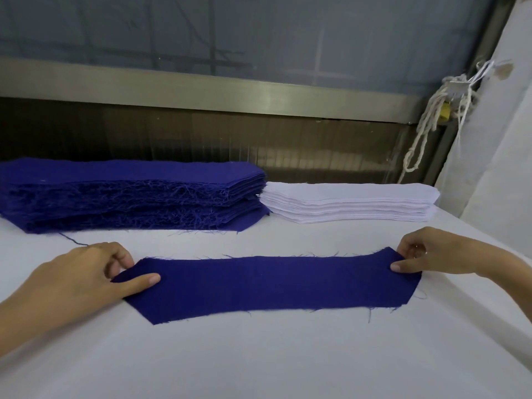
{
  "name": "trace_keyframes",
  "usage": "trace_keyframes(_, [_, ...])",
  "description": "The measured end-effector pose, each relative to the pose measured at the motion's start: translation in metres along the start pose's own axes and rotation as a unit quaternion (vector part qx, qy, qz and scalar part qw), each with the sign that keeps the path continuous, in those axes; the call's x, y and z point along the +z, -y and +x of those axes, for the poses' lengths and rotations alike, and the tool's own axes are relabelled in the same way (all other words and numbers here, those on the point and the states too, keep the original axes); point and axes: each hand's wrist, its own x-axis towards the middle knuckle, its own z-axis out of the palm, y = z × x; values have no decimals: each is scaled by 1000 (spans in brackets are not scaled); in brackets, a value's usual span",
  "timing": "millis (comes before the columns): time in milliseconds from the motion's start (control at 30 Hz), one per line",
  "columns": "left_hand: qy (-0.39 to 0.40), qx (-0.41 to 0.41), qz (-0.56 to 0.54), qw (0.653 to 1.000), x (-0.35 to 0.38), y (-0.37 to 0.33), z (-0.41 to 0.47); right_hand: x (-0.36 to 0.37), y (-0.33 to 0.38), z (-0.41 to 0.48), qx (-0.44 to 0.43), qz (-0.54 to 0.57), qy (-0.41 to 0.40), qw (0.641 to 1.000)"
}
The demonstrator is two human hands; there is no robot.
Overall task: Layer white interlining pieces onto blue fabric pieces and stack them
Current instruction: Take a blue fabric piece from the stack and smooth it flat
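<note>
A single blue fabric piece, long with angled ends and frayed edges, lies flat on the white table. My left hand pinches its left end, thumb on top and fingers curled behind. My right hand pinches the right end the same way. Behind, at the left, sits a tall stack of blue fabric pieces. To its right is a lower stack of white interlining pieces.
A metal rail and dark panel run along the table's far side. Knotted white cord hangs at the back right beside a white cloth-covered surface. A loose blue thread trails from the blue stack.
</note>
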Motion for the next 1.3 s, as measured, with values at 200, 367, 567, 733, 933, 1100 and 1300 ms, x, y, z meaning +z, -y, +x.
trace_keyframes(200, [100, -36, -23, 994, -12, -15, -1, 2, 1, 3, -20, 42, 2, 999])
trace_keyframes(367, [130, -88, -177, 972, -31, -38, -3, -3, 3, 4, 71, 158, 21, 985])
trace_keyframes(567, [287, -160, -309, 893, -37, -24, 5, -8, 5, -1, 111, 192, 8, 975])
trace_keyframes(733, [339, -157, -314, 873, -27, -10, 12, -5, 10, -8, 104, 164, 46, 980])
trace_keyframes(933, [303, -139, -331, 883, -30, -9, 14, -15, 7, -11, 93, 237, 41, 966])
trace_keyframes(1100, [236, -123, -375, 888, -40, -31, 20, -34, -10, -11, 77, 389, 19, 918])
trace_keyframes(1300, [215, -80, -425, 876, -30, -100, 28, -43, -45, 7, 88, 546, -88, 828])
